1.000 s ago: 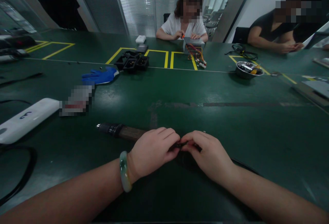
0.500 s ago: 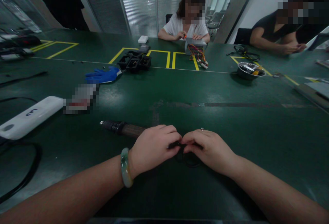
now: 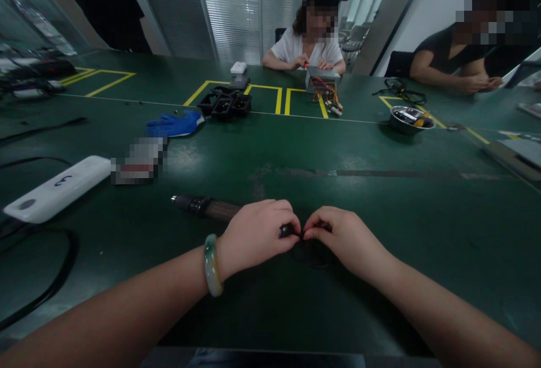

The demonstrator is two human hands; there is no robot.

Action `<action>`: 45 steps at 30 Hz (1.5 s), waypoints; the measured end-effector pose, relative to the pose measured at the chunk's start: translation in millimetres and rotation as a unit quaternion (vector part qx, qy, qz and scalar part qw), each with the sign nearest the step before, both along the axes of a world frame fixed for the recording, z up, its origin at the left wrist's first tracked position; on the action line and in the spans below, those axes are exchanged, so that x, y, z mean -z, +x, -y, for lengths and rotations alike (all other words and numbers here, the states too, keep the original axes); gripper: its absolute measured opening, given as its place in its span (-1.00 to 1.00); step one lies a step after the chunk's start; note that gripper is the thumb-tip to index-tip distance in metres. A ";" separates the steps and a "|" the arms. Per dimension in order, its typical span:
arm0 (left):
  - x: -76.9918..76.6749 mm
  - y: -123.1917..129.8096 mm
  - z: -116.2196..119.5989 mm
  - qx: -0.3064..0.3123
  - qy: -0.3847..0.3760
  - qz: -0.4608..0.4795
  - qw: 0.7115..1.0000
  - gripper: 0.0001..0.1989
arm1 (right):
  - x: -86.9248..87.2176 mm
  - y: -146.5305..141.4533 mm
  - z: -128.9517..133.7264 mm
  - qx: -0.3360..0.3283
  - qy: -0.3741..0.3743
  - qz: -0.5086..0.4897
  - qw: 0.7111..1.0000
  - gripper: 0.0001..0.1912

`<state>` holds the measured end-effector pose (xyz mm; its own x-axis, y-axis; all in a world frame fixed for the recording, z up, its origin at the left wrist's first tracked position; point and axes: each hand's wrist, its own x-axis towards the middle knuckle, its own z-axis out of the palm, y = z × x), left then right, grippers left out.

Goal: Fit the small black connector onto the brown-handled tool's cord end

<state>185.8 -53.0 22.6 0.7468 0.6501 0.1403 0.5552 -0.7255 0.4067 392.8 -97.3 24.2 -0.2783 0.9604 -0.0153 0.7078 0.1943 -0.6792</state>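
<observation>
Pinching dark cord (image 3: 285,231), both hands (image 3: 258,234) (image 3: 350,239)

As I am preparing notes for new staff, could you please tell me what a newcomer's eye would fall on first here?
Probably the left hand and right hand, nearly meeting at lower centre over a small dark piece, with a green-and-white bangle on the left wrist. Next might come the bright blue glove lying left of centre, and the metal box with red and yellow wires across the table.
</observation>
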 end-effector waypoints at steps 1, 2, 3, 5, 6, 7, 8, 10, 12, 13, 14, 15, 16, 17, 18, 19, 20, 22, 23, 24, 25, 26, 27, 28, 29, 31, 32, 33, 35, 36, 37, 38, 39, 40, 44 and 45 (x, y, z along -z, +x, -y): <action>0.0 -0.1 0.4 -0.001 -0.001 0.000 1.000 -0.89 | 0.4 0.4 -0.4 0.000 -0.003 -0.004 1.000 -0.91; 0.1 -0.1 1.0 -0.002 0.000 0.000 1.000 -0.89 | 0.7 0.5 -0.6 -0.001 -0.002 -0.007 1.000 -0.91; 0.2 -0.1 1.6 -0.002 0.003 0.000 1.000 -0.89 | 1.1 0.5 -0.7 -0.002 0.000 -0.009 1.000 -0.90; 0.6 -0.1 2.8 -0.002 0.013 0.000 1.000 -0.88 | 1.8 -0.1 -0.2 -0.004 0.011 -0.011 1.000 -0.89; 1.0 -0.1 3.2 -0.001 0.018 0.001 1.000 -0.87 | 2.4 -0.6 0.3 -0.004 0.019 -0.010 1.000 -0.88; 1.4 -0.2 3.4 0.000 0.022 0.003 1.000 -0.86 | 3.0 -1.0 0.9 -0.004 0.028 -0.010 1.000 -0.88; 1.9 -0.2 3.5 0.000 0.025 0.005 1.000 -0.86 | 3.8 -1.5 1.6 -0.004 0.036 -0.010 0.999 -0.89; 2.8 -0.4 3.2 0.000 0.024 0.010 1.000 -0.86 | 5.4 -1.9 2.9 -0.004 0.048 -0.014 0.999 -0.89; 3.4 -0.8 2.5 0.003 0.019 0.013 1.000 -0.86 | 6.7 -1.9 3.9 -0.003 0.047 -0.024 0.999 -0.90; 3.5 -0.9 2.2 0.003 0.015 0.013 1.000 -0.86 | 7.1 -1.8 4.1 -0.001 0.043 -0.027 0.999 -0.90; 3.6 -1.1 1.9 0.004 0.010 0.011 1.000 -0.86 | 7.1 -1.8 4.1 0.002 0.036 -0.027 0.999 -0.89; 3.6 -1.2 1.7 0.006 0.006 0.010 1.000 -0.87 | 6.8 -2.0 3.9 0.006 0.027 -0.025 0.999 -0.89; 3.6 -1.3 1.5 0.007 0.002 0.008 1.000 -0.87 | 6.2 -2.3 3.5 0.010 0.018 -0.019 1.000 -0.88; 3.5 -1.2 1.5 0.008 -0.001 0.007 1.000 -0.87 | 5.4 -2.9 2.8 0.014 0.008 -0.012 1.000 -0.86; 3.4 -1.0 1.4 0.008 -0.003 0.007 1.000 -0.87 | 4.3 -3.6 1.8 0.016 -0.002 -0.003 1.000 -0.85; 3.3 -0.8 1.5 0.007 -0.004 0.007 1.000 -0.87 | 3.2 -4.3 0.5 0.014 -0.013 0.007 1.000 -0.85; 3.0 -0.4 1.7 0.006 -0.004 0.007 1.000 -0.87 | 1.9 -5.1 -1.0 0.011 -0.022 0.017 1.000 -0.86; 2.2 0.5 2.1 0.003 -0.002 0.004 1.000 -0.87 | -0.3 -6.1 -4.8 0.000 -0.033 0.039 0.999 -0.89; 1.6 0.9 2.4 0.001 -0.001 0.002 1.000 -0.87 | -1.3 -6.3 -7.0 -0.005 -0.037 0.048 0.998 -0.90; 1.0 1.2 2.6 -0.001 0.000 0.000 1.000 -0.86 | -2.1 -6.2 -9.2 -0.010 -0.043 0.054 0.998 -0.91; 0.4 1.4 2.8 -0.002 0.000 -0.002 1.000 -0.86 | -2.8 -5.9 -11.4 -0.013 -0.055 0.058 0.997 -0.91; -0.2 1.4 2.9 -0.003 0.000 -0.003 1.000 -0.85 | -3.4 -5.4 -13.3 -0.017 -0.071 0.058 0.996 -0.92; -0.6 1.2 3.0 -0.003 0.000 -0.003 1.000 -0.85 | -3.8 -4.8 -14.8 -0.020 -0.090 0.055 0.994 -0.93; -0.8 0.8 2.9 0.000 0.000 -0.003 1.000 -0.85 | -4.0 -4.2 -15.8 -0.021 -0.108 0.047 0.993 -0.93; -0.8 0.3 2.7 0.005 -0.002 -0.002 1.000 -0.86 | -4.1 -3.6 -16.3 -0.020 -0.121 0.037 0.992 -0.91; 0.0 -1.0 2.0 0.016 -0.004 0.000 1.000 -0.88 | -3.8 -3.0 -15.5 -0.006 -0.126 0.019 0.992 -0.88; 0.8 -1.7 1.6 0.022 -0.004 0.001 1.000 -0.89 | -3.3 -2.9 -14.5 0.002 -0.119 0.015 0.993 -0.88; 1.6 -2.3 1.3 0.027 -0.004 0.002 1.000 -0.90 | -2.7 -2.8 -13.2 0.010 -0.109 0.014 0.994 -0.89; 3.5 -3.2 0.7 0.033 0.001 0.003 0.999 -0.89 | -1.0 -2.4 -10.8 0.017 -0.087 0.013 0.996 -0.89; 4.4 -3.4 0.5 0.035 0.004 0.003 0.999 -0.89 | 0.0 -2.2 -9.7 0.017 -0.078 0.009 0.997 -0.89; 5.1 -3.4 0.5 0.035 0.006 0.004 0.999 -0.89 | 1.0 -1.9 -8.9 0.015 -0.072 0.001 0.997 -0.89; 5.6 -3.3 0.5 0.035 0.008 0.004 0.999 -0.88 | 1.9 -1.7 -8.2 0.012 -0.070 -0.007 0.997 -0.89; 6.0 -3.2 0.7 0.034 0.010 0.004 0.999 -0.88 | 2.6 -1.6 -7.5 0.010 -0.067 -0.013 0.998 -0.90; 6.3 -3.0 0.9 0.034 0.012 0.003 0.999 -0.88 | 3.1 -1.6 -6.6 0.009 -0.062 -0.014 0.998 -0.90; 6.9 -2.8 1.8 0.028 0.018 0.002 0.999 -0.90 | 1.4 -1.8 1.1 0.008 -0.028 0.007 1.000 -0.92; 7.2 -2.9 2.0 0.027 0.019 0.002 0.999 -0.90 | 0.5 -1.2 3.9 0.008 -0.026 0.008 1.000 -0.93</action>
<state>182.8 -55.0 15.4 0.7804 0.6028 0.1662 0.5132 -0.7693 0.3804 391.5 -101.2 23.7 -0.2623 0.9625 -0.0692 0.7216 0.1480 -0.6763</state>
